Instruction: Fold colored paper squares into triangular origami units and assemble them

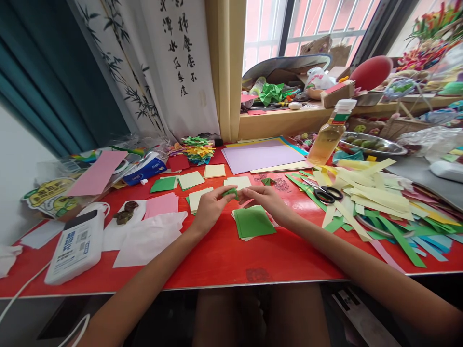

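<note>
My left hand pinches a small folded green paper between thumb and fingers, above the red table. My right hand is beside it, its fingertips bent together close to the paper's right side; whether they touch it or hold anything is too small to tell. Just below my hands lies a stack of green square sheets. Behind my fingers sit a pale yellow square stack and a small folded green piece. More pale yellow squares and a green square lie to the left.
Black-handled scissors lie by a heap of paper strips on the right. A bottle stands behind them. Lilac sheets lie at the back. On the left are a white device, pink sheets and tissue.
</note>
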A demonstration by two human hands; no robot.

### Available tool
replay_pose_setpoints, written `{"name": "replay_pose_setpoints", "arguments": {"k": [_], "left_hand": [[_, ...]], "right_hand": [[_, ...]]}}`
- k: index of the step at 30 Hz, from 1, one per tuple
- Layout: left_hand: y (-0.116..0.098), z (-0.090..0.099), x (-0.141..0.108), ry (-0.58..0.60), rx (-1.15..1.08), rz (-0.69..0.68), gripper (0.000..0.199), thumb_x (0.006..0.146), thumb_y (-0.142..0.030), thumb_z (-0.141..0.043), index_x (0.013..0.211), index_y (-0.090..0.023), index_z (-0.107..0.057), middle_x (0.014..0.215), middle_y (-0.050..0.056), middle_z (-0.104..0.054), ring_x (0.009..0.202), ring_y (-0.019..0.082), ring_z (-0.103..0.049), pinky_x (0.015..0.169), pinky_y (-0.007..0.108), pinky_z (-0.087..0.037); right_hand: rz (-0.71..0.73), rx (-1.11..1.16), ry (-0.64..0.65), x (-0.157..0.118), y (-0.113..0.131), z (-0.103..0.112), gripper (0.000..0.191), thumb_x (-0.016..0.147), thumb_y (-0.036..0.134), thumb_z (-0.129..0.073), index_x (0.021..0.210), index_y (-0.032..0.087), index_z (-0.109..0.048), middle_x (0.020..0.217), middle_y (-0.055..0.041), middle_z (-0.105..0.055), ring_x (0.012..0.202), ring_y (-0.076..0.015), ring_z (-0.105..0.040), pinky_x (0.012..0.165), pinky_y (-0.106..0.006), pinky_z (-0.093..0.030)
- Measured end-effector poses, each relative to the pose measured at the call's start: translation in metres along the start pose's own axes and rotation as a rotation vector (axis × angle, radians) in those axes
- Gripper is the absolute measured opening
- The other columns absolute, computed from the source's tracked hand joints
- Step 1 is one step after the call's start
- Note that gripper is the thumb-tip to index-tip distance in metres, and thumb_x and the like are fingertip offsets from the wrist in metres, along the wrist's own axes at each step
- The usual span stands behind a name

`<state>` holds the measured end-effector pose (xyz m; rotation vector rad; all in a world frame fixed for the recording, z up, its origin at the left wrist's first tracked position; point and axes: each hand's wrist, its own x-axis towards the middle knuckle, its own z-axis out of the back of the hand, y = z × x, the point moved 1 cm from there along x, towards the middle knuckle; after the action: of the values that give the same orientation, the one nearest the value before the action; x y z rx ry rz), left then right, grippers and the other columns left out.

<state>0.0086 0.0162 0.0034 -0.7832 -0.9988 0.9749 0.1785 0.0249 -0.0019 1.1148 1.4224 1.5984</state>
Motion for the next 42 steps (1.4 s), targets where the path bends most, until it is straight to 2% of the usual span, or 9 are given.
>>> {"name": "replay_pose_setpoints", "arguments": {"k": [3, 8, 11, 15, 21, 30, 37, 42], "left_hand": [[0.003, 0.000, 0.001, -0.035, -0.119, 0.083, 0.030, 0.076, -0.036, -0.056, 0.100, -0.018, -0.061, 0.094, 0.004, -0.065, 0.082, 0.016, -0.059, 0.076, 0.029, -0.047], [0.006, -0.002, 0.002, -0.057, -0.075, 0.063, 0.023, 0.076, -0.035, -0.054, 0.089, -0.018, -0.062, 0.084, 0.002, -0.062, 0.075, 0.013, -0.055, 0.065, 0.024, -0.043], [0.008, -0.003, 0.001, -0.039, -0.053, 0.059, 0.021, 0.076, -0.035, -0.053, 0.086, -0.018, -0.062, 0.079, 0.001, -0.060, 0.070, 0.012, -0.052, 0.063, 0.024, -0.041], [0.010, -0.004, 0.002, -0.004, -0.075, 0.071, 0.021, 0.074, -0.036, -0.054, 0.081, -0.017, -0.062, 0.074, 0.000, -0.059, 0.065, 0.012, -0.051, 0.064, 0.026, -0.042], [0.008, -0.003, 0.002, 0.001, -0.131, 0.080, 0.023, 0.071, -0.037, -0.059, 0.079, -0.016, -0.062, 0.072, 0.000, -0.059, 0.063, 0.012, -0.053, 0.064, 0.027, -0.043], [0.007, -0.004, 0.002, 0.018, -0.078, 0.060, 0.021, 0.071, -0.037, -0.058, 0.078, -0.017, -0.061, 0.068, 0.000, -0.058, 0.063, 0.012, -0.053, 0.064, 0.026, -0.044], [0.003, -0.004, 0.000, 0.063, -0.033, 0.065, 0.022, 0.075, -0.039, -0.054, 0.079, -0.017, -0.059, 0.073, 0.000, -0.057, 0.067, 0.013, -0.053, 0.065, 0.026, -0.044], [0.003, -0.004, -0.001, 0.039, 0.030, 0.026, 0.021, 0.075, -0.038, -0.053, 0.073, -0.018, -0.058, 0.068, -0.001, -0.055, 0.066, 0.012, -0.051, 0.063, 0.025, -0.041]], "right_hand": [[0.009, -0.088, -0.056, 0.001, -0.002, 0.001, 0.029, 0.080, 0.040, -0.051, 0.091, 0.015, -0.063, 0.086, -0.0066, -0.063, 0.074, -0.0147, -0.060, 0.066, -0.030, -0.050], [0.049, -0.153, 0.086, -0.001, -0.006, -0.008, 0.032, 0.077, 0.036, -0.055, 0.102, 0.017, -0.060, 0.086, -0.0050, -0.064, 0.077, -0.0156, -0.061, 0.069, -0.031, -0.051], [0.061, -0.162, 0.074, -0.001, -0.009, -0.011, 0.026, 0.078, 0.034, -0.053, 0.094, 0.016, -0.063, 0.078, -0.0035, -0.064, 0.070, -0.0136, -0.061, 0.068, -0.029, -0.050], [-0.015, -0.071, 0.054, 0.001, -0.011, -0.009, 0.021, 0.075, 0.034, -0.057, 0.079, 0.013, -0.063, 0.069, -0.0027, -0.063, 0.064, -0.0123, -0.061, 0.066, -0.028, -0.049], [-0.117, 0.090, 0.080, 0.000, -0.007, -0.007, 0.024, 0.071, 0.035, -0.062, 0.078, 0.012, -0.063, 0.074, -0.0043, -0.063, 0.067, -0.0117, -0.060, 0.069, -0.026, -0.047], [-0.061, 0.011, 0.026, 0.002, -0.009, -0.007, 0.026, 0.071, 0.039, -0.061, 0.070, 0.013, -0.060, 0.063, -0.0015, -0.060, 0.055, -0.0099, -0.056, 0.058, -0.026, -0.045], [0.037, -0.143, 0.049, 0.000, -0.010, -0.006, 0.023, 0.077, 0.036, -0.055, 0.073, 0.014, -0.061, 0.058, -0.0003, -0.057, 0.053, -0.0109, -0.056, 0.054, -0.025, -0.044], [0.076, -0.249, 0.070, -0.004, -0.005, -0.007, 0.023, 0.079, 0.036, -0.052, 0.074, 0.015, -0.061, 0.059, -0.0003, -0.058, 0.053, -0.0108, -0.056, 0.055, -0.026, -0.045]]}}
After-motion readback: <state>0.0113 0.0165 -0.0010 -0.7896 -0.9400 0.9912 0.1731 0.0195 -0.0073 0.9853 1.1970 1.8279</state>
